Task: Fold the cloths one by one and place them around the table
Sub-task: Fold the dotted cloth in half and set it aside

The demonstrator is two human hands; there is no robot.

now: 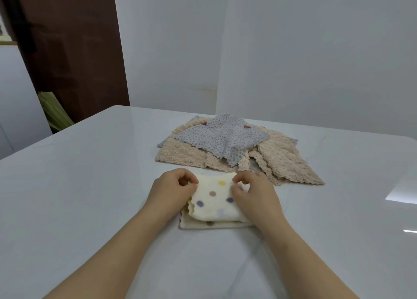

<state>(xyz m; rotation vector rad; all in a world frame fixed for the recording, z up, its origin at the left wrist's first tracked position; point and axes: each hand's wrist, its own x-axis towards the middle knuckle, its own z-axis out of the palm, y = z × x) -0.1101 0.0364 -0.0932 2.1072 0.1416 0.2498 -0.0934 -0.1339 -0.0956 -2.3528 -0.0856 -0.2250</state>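
Only the head view to go on, so this is all from that one.

The person has a cream dotted cloth (214,202) lying on the worktop (90,185), just on the near side of the pile (225,145) of unfolded cloths. It's very close to the pile, and whether the edges actually touch is hard to say. Both hands are on the cloth's edge that faces the pile. The left hand (174,185) has its fingers and thumb curled in, pinching one corner. The right hand (252,192) is doing the same at the other corner, fingertips nipped onto the fabric. Neither hand holds anything else.

Grabbing both corners at once is probably about keeping the top layer square while it gets lined up. Working right in front of the pile likely just keeps the next cloth within easy reach.

The cloth itself looks thick and fluffy. It's pale cream with yellow, brown and purple dots and has a wavy scalloped hem. It's already doubled over at least once. The upper layer sits puffy rather than flat, and a strip of the lower layer sticks out on the side away from the pile, so the edges aren't matched up. It'll probably want pressing down.

On top of the pile is a rumpled grey speckled cloth (222,138), with beige cloths (180,154) fanned out underneath. With that much left unfolded, it looks like early days.
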